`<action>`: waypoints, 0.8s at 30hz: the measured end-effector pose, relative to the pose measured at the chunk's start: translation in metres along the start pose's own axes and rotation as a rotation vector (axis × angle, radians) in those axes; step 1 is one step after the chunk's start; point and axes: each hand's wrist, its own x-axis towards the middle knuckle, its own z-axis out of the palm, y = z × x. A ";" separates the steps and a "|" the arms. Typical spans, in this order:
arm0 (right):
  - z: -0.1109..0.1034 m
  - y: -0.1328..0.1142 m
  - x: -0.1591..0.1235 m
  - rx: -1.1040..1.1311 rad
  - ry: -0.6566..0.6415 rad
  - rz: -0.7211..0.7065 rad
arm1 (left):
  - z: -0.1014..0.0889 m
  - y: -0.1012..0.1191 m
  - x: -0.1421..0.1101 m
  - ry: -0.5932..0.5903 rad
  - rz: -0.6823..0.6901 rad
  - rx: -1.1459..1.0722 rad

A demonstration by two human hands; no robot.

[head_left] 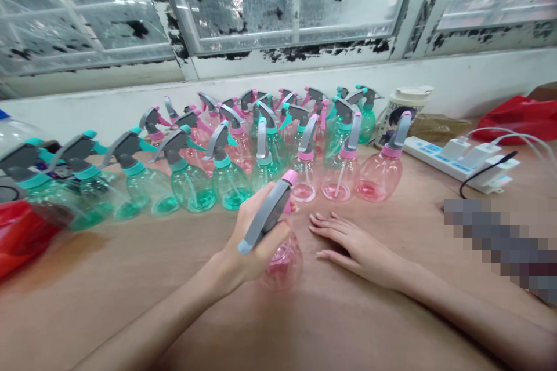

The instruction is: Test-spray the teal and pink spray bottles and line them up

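My left hand [248,243] is wrapped round the neck of a pink spray bottle [284,264] with a grey trigger head and a pink nozzle. The bottle is near the middle of the table, and my fingers cover its collar and most of its trigger. To its right, my right hand [354,243] lies flat on the wood with the fingers stretched out, holding nothing. Just beyond my hands stand the closest of the other bottles, a green spray bottle [235,185] and a pink spray bottle [378,177].
Several green and pink spray bottles fill rows across the brown table [174,284]. At the right are a patterned cup [400,113], a white power strip [456,165] with plugs, and a red bag [517,119]. Another red bag [26,237] lies at the left edge. Windows rise behind.
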 end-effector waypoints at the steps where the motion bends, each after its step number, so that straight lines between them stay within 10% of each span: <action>1: 0.000 0.000 0.000 0.005 0.001 -0.006 | 0.000 0.000 0.000 0.012 -0.003 0.002; 24: -0.001 0.000 -0.001 0.001 0.003 0.003 | 0.003 -0.004 -0.004 0.067 0.011 0.033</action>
